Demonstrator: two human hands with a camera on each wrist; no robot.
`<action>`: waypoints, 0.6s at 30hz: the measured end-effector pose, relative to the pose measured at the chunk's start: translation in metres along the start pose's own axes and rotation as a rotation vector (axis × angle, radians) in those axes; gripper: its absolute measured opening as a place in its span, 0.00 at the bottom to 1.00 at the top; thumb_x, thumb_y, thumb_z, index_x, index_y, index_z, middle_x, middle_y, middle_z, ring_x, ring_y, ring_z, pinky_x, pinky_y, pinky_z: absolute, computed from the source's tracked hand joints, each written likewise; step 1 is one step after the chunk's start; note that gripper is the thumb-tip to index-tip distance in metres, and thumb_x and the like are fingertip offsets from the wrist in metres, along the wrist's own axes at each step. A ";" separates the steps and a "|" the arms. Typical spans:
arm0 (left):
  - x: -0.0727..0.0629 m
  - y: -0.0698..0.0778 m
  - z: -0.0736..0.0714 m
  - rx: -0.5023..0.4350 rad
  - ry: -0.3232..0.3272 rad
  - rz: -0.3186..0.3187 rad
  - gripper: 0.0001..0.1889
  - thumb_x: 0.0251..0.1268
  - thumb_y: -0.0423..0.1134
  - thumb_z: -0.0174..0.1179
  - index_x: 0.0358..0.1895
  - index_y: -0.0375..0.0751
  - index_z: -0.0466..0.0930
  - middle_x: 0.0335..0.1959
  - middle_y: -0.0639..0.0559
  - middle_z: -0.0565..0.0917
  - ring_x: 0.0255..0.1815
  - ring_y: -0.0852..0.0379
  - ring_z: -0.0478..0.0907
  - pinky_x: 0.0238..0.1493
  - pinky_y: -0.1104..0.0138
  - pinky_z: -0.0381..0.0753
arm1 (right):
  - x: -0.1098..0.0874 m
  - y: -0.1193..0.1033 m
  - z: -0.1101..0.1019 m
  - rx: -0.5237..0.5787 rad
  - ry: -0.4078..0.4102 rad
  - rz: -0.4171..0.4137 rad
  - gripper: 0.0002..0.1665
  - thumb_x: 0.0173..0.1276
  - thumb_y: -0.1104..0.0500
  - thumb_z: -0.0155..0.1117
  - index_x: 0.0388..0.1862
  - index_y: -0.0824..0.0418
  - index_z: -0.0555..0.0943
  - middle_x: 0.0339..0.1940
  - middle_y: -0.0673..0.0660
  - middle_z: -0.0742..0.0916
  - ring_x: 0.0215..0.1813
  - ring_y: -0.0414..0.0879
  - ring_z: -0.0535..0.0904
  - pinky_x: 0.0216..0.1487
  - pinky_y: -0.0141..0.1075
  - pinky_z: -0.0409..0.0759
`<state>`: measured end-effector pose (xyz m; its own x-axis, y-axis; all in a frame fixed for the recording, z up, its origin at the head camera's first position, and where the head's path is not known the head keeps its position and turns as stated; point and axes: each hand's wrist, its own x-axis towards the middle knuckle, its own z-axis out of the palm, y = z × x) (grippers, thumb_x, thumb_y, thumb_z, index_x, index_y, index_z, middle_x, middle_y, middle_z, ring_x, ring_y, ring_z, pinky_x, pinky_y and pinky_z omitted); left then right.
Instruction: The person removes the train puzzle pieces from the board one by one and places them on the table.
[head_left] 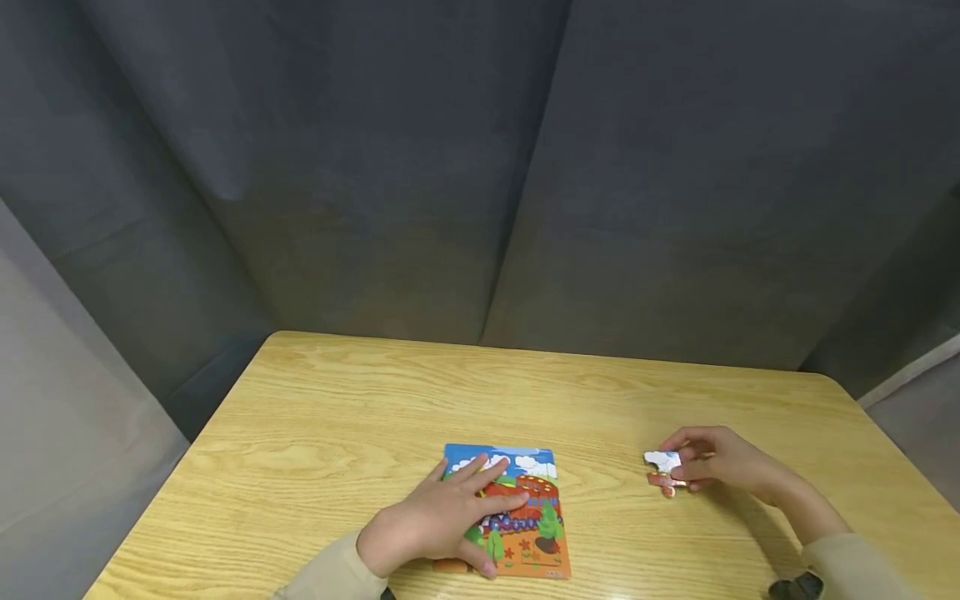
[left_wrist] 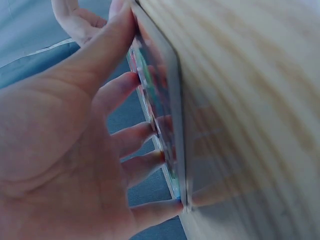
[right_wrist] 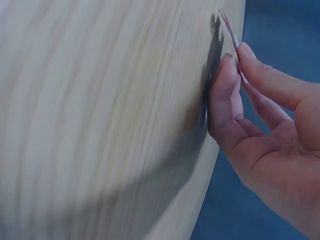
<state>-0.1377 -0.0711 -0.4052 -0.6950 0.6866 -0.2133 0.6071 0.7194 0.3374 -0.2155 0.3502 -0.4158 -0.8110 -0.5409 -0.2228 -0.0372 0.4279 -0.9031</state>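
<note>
A colourful jigsaw puzzle (head_left: 553, 557) with blue sky, white clouds, a red shape and green trees lies flat on the table. My left hand (head_left: 438, 518) rests on it with fingers spread, covering its left part. The left wrist view shows the fingertips (left_wrist: 131, 80) on the thin puzzle from the side, with the thumb along its near edge. To the right, apart from the puzzle, my right hand (head_left: 726, 463) pinches a puzzle piece (head_left: 662, 461) with white cloud and red print. In the right wrist view this piece (right_wrist: 229, 31) appears edge-on between thumb and fingers, close over the table.
The light wood-grain table (head_left: 360, 408) has rounded far corners. Dark grey curtain (head_left: 390, 183) hangs right behind it, and paler grey cloth (head_left: 67, 400) stands at the left. A dark wrist strap (head_left: 797, 587) shows by the right sleeve.
</note>
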 end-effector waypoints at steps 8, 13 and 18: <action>0.000 0.002 -0.001 0.010 -0.007 -0.001 0.45 0.48 0.63 0.66 0.75 0.69 0.60 0.80 0.54 0.49 0.79 0.47 0.44 0.69 0.38 0.52 | -0.032 0.021 -0.028 -0.015 -0.005 0.022 0.18 0.70 0.67 0.61 0.53 0.80 0.72 0.38 0.62 0.85 0.32 0.43 0.81 0.32 0.37 0.83; 0.000 0.002 -0.001 0.014 -0.006 0.001 0.46 0.48 0.63 0.66 0.75 0.69 0.60 0.80 0.54 0.49 0.79 0.47 0.44 0.68 0.37 0.53 | -0.043 0.027 -0.037 -0.013 0.016 0.082 0.20 0.69 0.68 0.61 0.50 0.84 0.69 0.36 0.60 0.86 0.30 0.40 0.79 0.30 0.33 0.81; 0.001 -0.001 0.002 0.023 0.009 0.012 0.46 0.47 0.63 0.66 0.75 0.69 0.60 0.80 0.53 0.50 0.79 0.47 0.44 0.68 0.36 0.53 | -0.050 0.029 -0.043 -0.052 0.052 0.126 0.22 0.68 0.68 0.62 0.49 0.86 0.66 0.33 0.54 0.84 0.30 0.39 0.79 0.31 0.33 0.81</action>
<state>-0.1383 -0.0711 -0.4076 -0.6912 0.6942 -0.2010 0.6240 0.7135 0.3186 -0.2011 0.4212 -0.4154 -0.8401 -0.4430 -0.3131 0.0378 0.5280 -0.8484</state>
